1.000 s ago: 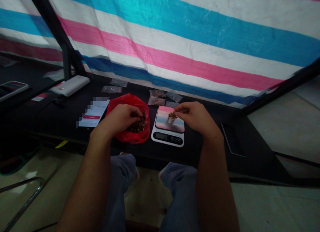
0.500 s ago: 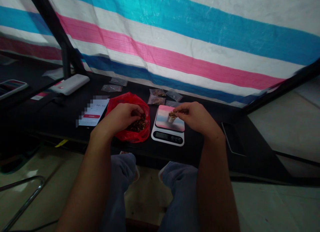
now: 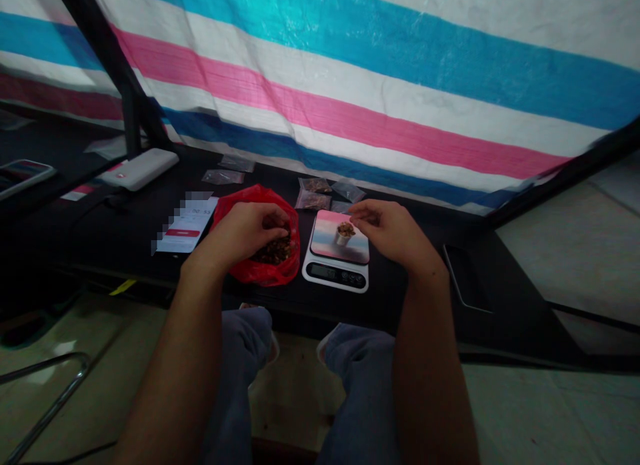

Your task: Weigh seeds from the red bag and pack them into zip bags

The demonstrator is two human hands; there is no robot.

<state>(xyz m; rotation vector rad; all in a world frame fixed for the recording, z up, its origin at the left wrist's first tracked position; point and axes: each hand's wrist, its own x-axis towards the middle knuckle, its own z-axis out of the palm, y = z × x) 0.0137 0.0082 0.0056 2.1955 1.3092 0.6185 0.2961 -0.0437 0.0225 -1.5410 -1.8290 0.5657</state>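
Note:
A small metal cup [image 3: 343, 238], heaped with brown, grain-like pieces, stands upright on the pink, white and blue plate of a kitchen scale [image 3: 311, 275]. Just right of the cup, my right hand [image 3: 387, 230] hovers with thumb and fingers a little apart, not touching it. Over a red plastic bag [image 3: 287, 275], my left hand [image 3: 243, 230] has its fingers curled in toward the thumb. Whether anything is between those fingers is hidden. Dark brown loose bits [image 3: 275, 253] fill the bag's open mouth.
Behind the scale lie several small clear bags, among them a filled bag [image 3: 313, 199]. A lit phone [image 3: 187, 221] is left of the red bag, a dark phone [image 3: 466, 278] far right. A white power bank [image 3: 143, 169] and striped sheet [image 3: 350, 125] are at the back.
My right hand has let go of the cup's contents and drawn slightly up and right, so the heaped top shows. My left hand has shifted only a little over the bag.

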